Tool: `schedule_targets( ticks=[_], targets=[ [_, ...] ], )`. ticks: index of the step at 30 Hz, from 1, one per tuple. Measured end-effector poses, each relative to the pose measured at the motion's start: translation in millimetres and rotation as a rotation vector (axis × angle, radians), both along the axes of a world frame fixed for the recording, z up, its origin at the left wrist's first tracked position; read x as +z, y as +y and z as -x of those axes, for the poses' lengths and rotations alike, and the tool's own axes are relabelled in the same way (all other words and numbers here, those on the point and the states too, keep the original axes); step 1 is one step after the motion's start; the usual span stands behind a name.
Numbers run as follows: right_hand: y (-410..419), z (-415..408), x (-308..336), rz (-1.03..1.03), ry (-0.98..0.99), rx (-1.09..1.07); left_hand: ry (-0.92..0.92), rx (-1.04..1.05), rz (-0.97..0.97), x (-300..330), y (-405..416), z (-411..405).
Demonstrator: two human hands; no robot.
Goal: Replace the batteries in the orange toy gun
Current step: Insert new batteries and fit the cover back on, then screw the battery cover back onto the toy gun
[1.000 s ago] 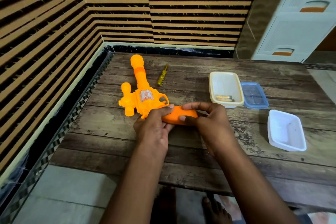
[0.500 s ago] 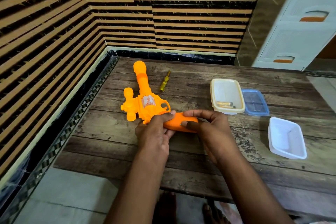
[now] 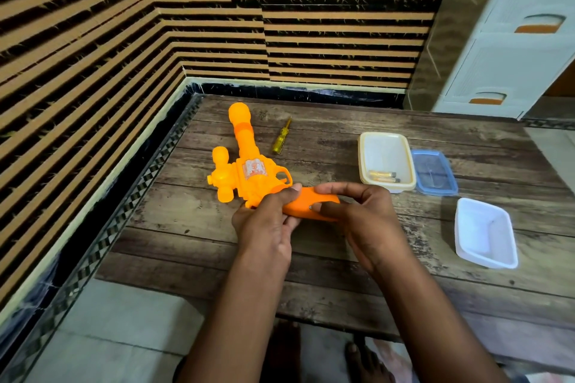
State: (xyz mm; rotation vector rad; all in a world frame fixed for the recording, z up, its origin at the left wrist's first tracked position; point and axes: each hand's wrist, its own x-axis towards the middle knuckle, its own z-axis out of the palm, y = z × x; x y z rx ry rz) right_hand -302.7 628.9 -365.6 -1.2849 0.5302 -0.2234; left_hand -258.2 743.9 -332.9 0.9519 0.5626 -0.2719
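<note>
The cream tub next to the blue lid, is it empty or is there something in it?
Not empty. The cream tub is uncovered, the blue lid lying beside it, and a few batteries rest at its near end.

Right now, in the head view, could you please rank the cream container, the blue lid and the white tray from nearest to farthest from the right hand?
From the right hand:
1. Cream container, just beyond it, batteries inside.
2. Blue lid, right of that container.
3. White tray, far right, near edge; close to the lid's rank.
</note>
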Motion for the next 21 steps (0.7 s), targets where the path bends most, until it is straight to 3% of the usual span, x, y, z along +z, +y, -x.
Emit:
schedule_targets(
  ticks=[10,16,19,21],
  targets=[
    [1,0,1,0.156,0.043,0.016,0.002,-0.030,-0.015,-12,4,-4],
    [4,-15,10,0.200,-0.031,-0.010,-0.027,-0.016,-0.040,-12,17,-16],
    [4,-40,12,0.364,-0.022,0.009,0.013,-0.001,-0.090,-18,28,-22],
    [3,-68,10,0.578,0.017,0.089,0.038,0.007,-0.115,-22,34,-26]
  ],
)
